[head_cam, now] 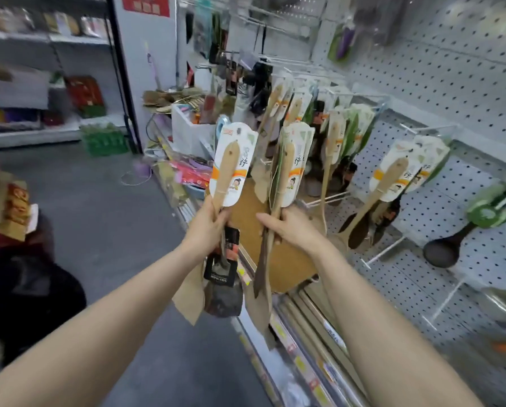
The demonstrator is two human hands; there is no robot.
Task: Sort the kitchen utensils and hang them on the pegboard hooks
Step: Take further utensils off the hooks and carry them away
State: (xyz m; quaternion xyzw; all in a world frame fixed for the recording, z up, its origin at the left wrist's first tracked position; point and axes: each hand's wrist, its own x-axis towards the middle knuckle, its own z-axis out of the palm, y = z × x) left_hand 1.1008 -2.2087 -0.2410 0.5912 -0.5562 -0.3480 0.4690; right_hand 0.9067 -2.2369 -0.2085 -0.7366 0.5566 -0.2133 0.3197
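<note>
We've got left hand (209, 223) & right hand (290, 227) each clamped on several utensils (231, 168); crowded bundles could slip while hooking onto pegboard (457, 92).

Head-worn view looks forward and down, close to the pegboard (451, 92).
</note>
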